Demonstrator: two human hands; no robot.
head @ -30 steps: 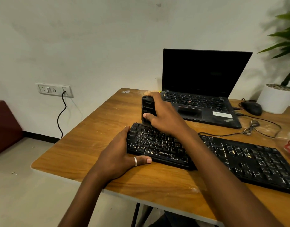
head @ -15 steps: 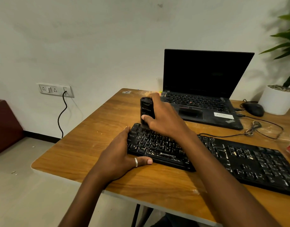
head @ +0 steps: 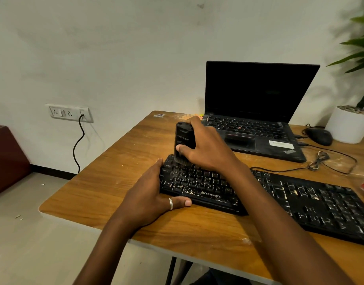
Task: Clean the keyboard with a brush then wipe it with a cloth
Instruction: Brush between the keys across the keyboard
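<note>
Keyboard (head: 312, 202) is lying along the near edge of the counter (head: 123, 161), pale debris speckling its keys, with the left hand (head: 150, 198) steadying its left corner, fingers (head: 156, 167) clasping the edge. The right hand (head: 207, 151) is gripping the black brush (head: 184, 138) upright, bristles working the far-left keys; short, light strokes toward the edge are advisable, so debris is leaving rather than packing between keys. Against half a second earlier, brush and hands are remaining at that corner, barely shifted.
</note>
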